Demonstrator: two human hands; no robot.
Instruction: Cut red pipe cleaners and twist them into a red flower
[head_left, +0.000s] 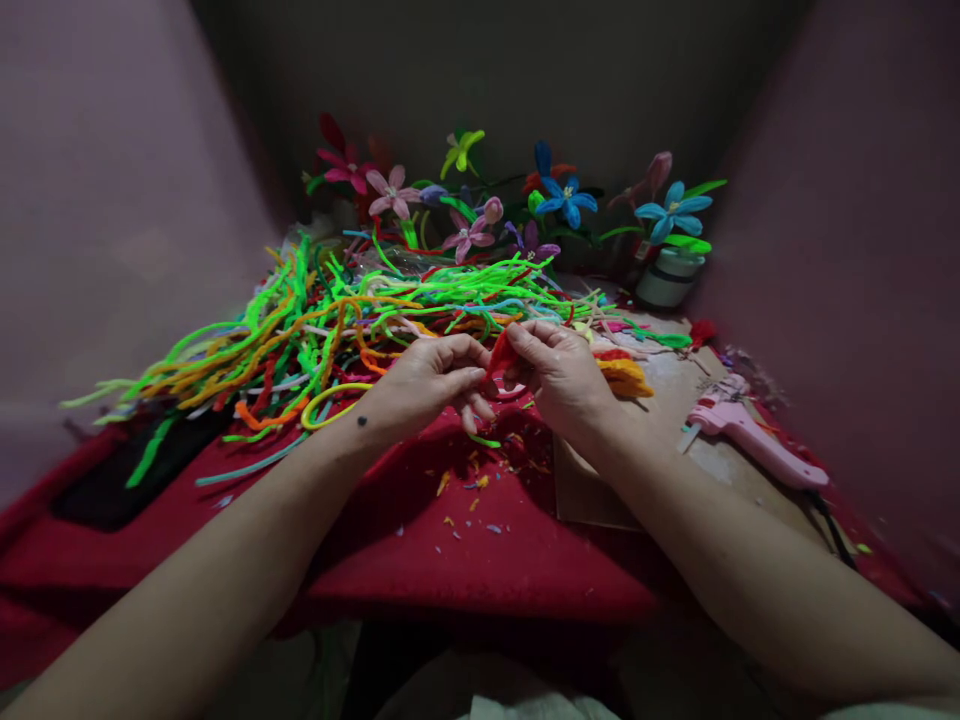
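Note:
Between my two hands is a small red fuzzy petal [501, 356], bent from pipe cleaner. My right hand [559, 375] pinches its upper part between thumb and fingers. At its lower left end, my left hand [442, 375] closes thumb and forefinger on it, the other fingers curled loosely below. Both hands hover over the red tablecloth [420, 560]. Just right of my right hand lie orange fuzzy petals [626, 378] with a bit of red beside them. Behind the hands spreads a heap of pipe cleaners [465, 290], mostly green and orange.
A pink glue gun [757, 435] rests on a cardboard sheet [667, 440] at right. Fuzzy flowers, one a blue flower [673, 212] above a pot [670, 278], stand along the back. A black flat object [135, 470] lies at left. Coloured scraps [472, 490] dot the cloth.

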